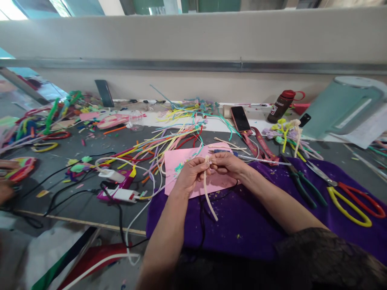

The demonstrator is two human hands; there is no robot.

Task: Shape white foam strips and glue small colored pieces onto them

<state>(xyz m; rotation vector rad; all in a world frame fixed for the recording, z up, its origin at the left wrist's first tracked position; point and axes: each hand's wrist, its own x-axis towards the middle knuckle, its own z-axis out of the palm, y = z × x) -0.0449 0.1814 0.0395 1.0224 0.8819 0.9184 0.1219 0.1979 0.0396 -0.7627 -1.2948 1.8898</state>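
A big grey desk (75,201) holds a purple cloth (248,225) and a pink paper (181,161). Over the paper, the left hand (189,175) and right hand (226,164) pinch the top of a cream pipe cleaner (208,195), which hangs down.

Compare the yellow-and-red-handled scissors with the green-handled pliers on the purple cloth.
The yellow-and-red-handled scissors are larger, with wide loop handles; the green-handled pliers have slim, straight handles. The scissors have long silver blades, the pliers short dark jaws. Both lie flat on the purple cloth, right of the right hand, untouched.
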